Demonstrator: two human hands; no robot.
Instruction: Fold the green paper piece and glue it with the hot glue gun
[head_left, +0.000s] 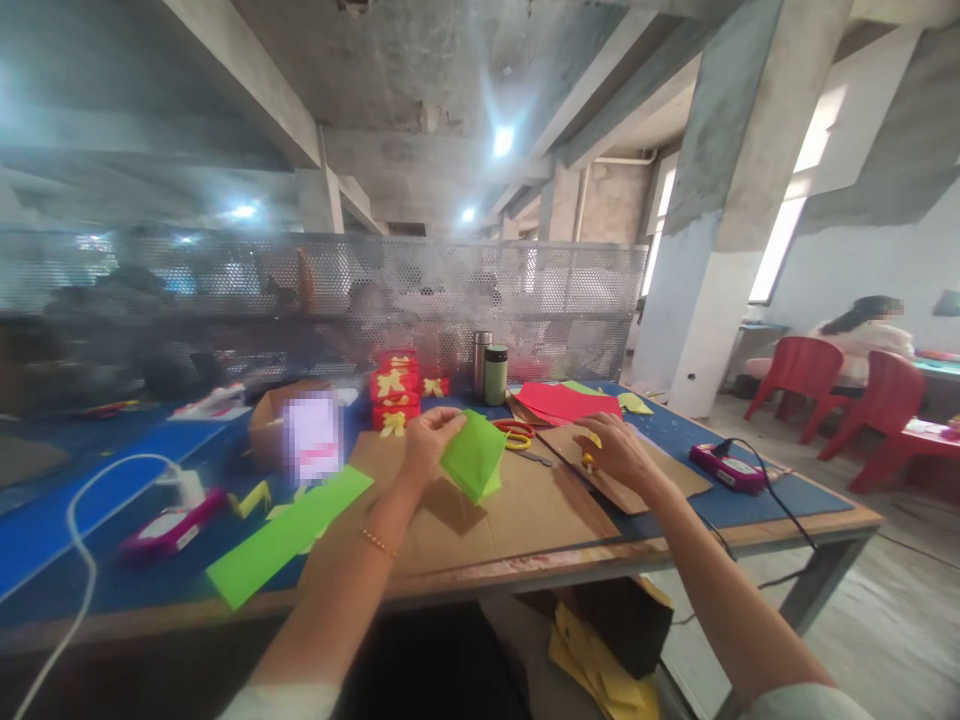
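Observation:
My left hand [435, 440] pinches a folded bright green sheet [474, 455] by its upper left edge, holding it up over the brown cardboard [517, 515]. My right hand [616, 450] is curled around a small yellow object [589, 455], most of it hidden by the fingers; its kind cannot be made out. Between the hands lie scissors [517, 437] with red and yellow handles. A long green strip [292, 535] rests on the table left of my left forearm. Red sheets [566, 400] are spread behind my right hand.
Red boxes with yellow bows [396, 390] and two flasks [495, 375] stand at the back. A cardboard box [268, 425] is at left. Purple power strips [727, 468] with cables flank the work area. Yellow sheets [600, 665] lie below the table. A person sits far right near red chairs [802, 375].

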